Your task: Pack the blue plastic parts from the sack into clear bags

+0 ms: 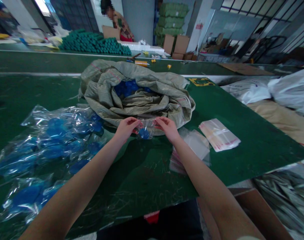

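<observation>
Between my two hands, a small clear plastic bag [147, 124] is held up by its upper corners, a round blue piece [144, 133] inside it. My left hand [127, 128] pinches the left side and my right hand [166, 127] pinches the right side. Just behind them lies a large grey-green woven sack [104, 80], its mouth showing more blue pieces [128, 87]. On the left, several filled clear bags [54, 133] with blue pieces are piled. Partly under my right forearm rests a stack of clear bags [194, 145].
A second bag stack [219, 135] lies farther right on the green table [156, 180]. Beyond, a bench holds a heap of green rolls [92, 42] and an orange-handled tool [141, 63]. A person [122, 25] is behind it. White sacks [291, 88] and an open cardboard box [261, 213] stand at right.
</observation>
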`<state>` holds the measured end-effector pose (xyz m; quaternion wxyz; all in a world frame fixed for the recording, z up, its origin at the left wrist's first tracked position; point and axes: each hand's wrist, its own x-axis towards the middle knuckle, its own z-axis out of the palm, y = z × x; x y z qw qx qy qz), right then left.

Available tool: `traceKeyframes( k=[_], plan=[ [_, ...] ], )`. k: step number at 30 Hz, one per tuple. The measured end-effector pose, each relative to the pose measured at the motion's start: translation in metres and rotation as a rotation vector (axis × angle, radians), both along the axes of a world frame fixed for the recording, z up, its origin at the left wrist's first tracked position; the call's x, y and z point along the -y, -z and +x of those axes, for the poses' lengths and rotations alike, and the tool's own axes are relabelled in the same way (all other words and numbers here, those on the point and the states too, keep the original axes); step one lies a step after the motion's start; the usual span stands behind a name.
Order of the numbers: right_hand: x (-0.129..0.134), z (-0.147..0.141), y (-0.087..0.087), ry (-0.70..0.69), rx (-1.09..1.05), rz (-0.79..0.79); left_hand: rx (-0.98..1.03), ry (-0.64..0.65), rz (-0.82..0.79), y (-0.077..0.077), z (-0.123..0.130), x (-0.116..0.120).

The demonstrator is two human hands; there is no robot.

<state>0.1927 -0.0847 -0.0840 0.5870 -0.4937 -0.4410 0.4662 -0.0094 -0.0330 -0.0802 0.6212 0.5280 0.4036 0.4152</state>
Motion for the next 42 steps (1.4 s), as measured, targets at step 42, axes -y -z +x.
traceKeyframes(
  k=[42],
  plan=[
    [0.008, -0.002, 0.010, 0.166, 0.322, 0.254, -0.936, 0.115, 1.326, -0.042, 0.057, 0.000]
  ],
)
